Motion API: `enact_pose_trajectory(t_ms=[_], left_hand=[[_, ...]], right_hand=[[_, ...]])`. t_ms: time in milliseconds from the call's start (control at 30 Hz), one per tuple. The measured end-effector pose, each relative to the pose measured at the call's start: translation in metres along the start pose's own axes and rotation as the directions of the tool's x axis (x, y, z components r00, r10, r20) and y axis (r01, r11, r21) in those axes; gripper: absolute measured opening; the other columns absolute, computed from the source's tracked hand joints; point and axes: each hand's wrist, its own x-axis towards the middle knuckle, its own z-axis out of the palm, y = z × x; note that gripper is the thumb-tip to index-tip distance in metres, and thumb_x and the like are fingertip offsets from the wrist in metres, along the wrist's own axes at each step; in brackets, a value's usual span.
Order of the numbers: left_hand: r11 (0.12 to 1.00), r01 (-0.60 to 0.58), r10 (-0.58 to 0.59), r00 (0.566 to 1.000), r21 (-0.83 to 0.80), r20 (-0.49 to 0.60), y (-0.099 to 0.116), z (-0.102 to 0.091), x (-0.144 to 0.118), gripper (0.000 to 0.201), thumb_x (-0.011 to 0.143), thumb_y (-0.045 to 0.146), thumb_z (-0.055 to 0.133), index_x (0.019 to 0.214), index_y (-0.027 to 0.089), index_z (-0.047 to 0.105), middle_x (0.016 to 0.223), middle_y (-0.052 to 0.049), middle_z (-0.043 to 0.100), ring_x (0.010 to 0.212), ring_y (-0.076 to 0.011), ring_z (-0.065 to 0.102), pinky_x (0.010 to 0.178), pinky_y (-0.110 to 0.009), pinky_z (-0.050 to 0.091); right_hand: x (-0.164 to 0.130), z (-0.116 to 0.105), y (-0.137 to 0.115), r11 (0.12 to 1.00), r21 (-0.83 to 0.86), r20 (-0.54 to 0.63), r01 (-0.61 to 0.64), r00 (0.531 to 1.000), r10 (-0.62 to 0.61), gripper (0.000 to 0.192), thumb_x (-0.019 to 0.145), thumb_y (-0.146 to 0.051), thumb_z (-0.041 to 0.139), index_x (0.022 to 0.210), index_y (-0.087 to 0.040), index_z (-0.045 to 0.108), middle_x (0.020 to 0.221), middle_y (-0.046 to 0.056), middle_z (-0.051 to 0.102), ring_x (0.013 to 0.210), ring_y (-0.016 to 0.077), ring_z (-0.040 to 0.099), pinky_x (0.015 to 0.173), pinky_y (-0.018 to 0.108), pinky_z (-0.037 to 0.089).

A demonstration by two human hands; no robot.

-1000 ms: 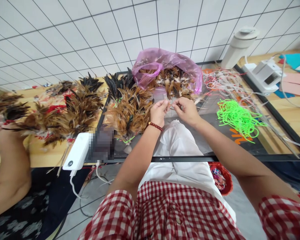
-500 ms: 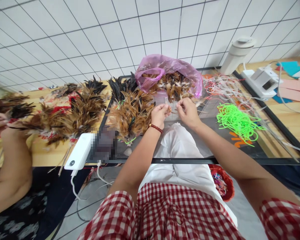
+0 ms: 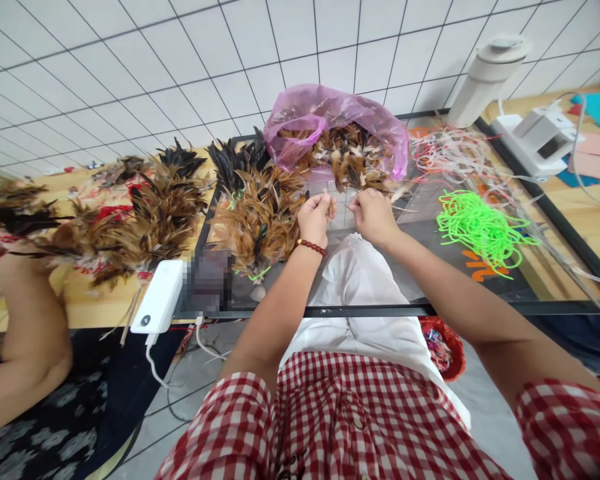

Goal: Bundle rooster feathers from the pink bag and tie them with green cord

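It is bright all over where I sit, with soft, even light and almost no dark shadows. The picture is sharp in the middle. The edges bend and stretch, so the wall tiles (image 3: 130,87) curve. One small patch (image 3: 207,280) is blurred into squares.

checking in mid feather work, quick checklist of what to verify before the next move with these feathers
1. Left hand pinched on feathers: ok.
2. Right hand closed on something small: ok, item cannot tell.
3. Both hands apart, just in front of the pink bag: ok.
4. Feather supply in bag: ok.
5. Green cord pile clear of right hand: ok.
6. Finished feather bundle beside left hand: ok.
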Motion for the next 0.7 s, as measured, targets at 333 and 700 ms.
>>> enact_pose_trajectory(t_ms=[333, 700], left_hand=[[1.000, -0.015, 0.012, 0.991, 0.022, 0.132, -0.009, 0.002, -0.004, 0.016, 0.070, 0.019, 0.088, 0.070, 0.015, 0.072, 0.054, 0.005, 0.061, 0.051, -0.0047, 0.050, 0.059, -0.021, 0.043], [0.999, 0.022, -0.028, 0.989, 0.041, 0.142, -0.012, 0.004, -0.004, 0.016, 0.070, 0.021, 0.089, 0.071, 0.015, 0.074, 0.053, 0.006, 0.056, 0.051, -0.0052, 0.047, 0.059, -0.022, 0.043]], right_hand=[[-0.002, -0.010, -0.007, 0.951, 0.299, -0.123, 0.076, 0.992, -0.041, 0.015, 0.094, -0.032, 0.047, 0.084, -0.023, 0.055, 0.092, 0.011, 0.065, 0.090, 0.0256, 0.059, 0.084, 0.040, 0.046], [-0.006, -0.011, -0.009, 0.977, 0.183, -0.086, 0.112, 0.992, -0.097, 0.022, 0.098, -0.028, 0.044, 0.094, -0.021, 0.065, 0.102, 0.012, 0.068, 0.104, 0.0274, 0.060, 0.092, 0.042, 0.043]])
